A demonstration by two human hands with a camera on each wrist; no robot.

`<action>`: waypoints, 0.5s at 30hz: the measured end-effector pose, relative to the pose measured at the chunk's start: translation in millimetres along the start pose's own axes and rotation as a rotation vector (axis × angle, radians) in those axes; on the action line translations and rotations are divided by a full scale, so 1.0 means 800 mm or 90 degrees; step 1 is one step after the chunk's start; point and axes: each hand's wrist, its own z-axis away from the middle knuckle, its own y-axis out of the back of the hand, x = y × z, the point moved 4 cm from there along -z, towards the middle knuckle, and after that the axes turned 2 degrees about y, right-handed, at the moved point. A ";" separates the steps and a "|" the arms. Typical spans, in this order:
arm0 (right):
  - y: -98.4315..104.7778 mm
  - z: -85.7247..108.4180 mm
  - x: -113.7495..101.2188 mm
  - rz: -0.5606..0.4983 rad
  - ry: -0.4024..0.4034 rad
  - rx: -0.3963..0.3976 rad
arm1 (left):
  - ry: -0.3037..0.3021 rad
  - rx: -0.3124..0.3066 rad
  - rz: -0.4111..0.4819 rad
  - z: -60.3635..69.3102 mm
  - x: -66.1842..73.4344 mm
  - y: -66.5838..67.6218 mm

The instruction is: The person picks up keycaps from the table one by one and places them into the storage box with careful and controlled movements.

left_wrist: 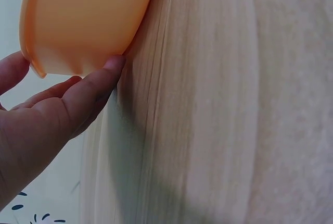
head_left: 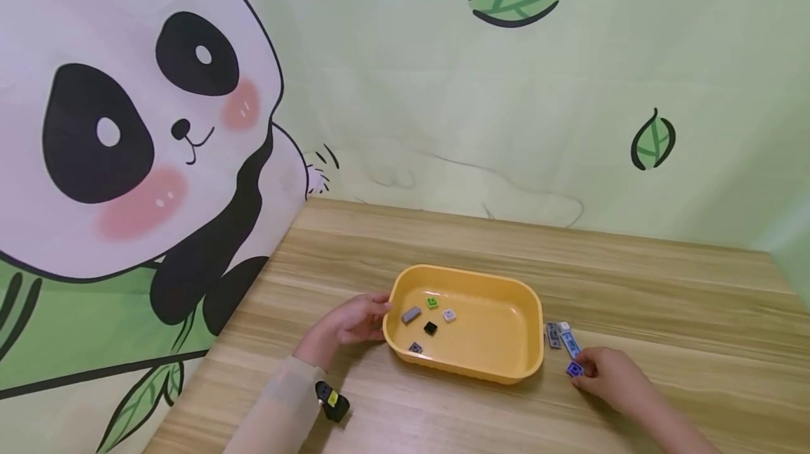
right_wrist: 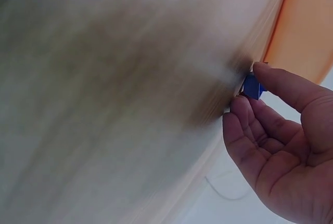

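Woodgrain table (head_left: 715, 348): R hand (head_left: 612, 379) pinches sm. sq. blue-purple block (head_left: 574, 369); L hand (head_left: 359, 320) grips yellow tray (head_left: 484, 338).

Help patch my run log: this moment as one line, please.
left hand: touches yellow tray; right hand: pinches blue-purple block; in tray: green block, black block, others; right of tray: light-blue block, grey block

Cartoon panda wall (head_left: 161, 127) and wooden tabletop (head_left: 683, 306) suggest a playroom.
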 end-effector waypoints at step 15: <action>0.005 0.004 0.007 -0.038 0.024 -0.015 | 0.007 0.012 0.001 -0.002 -0.001 0.002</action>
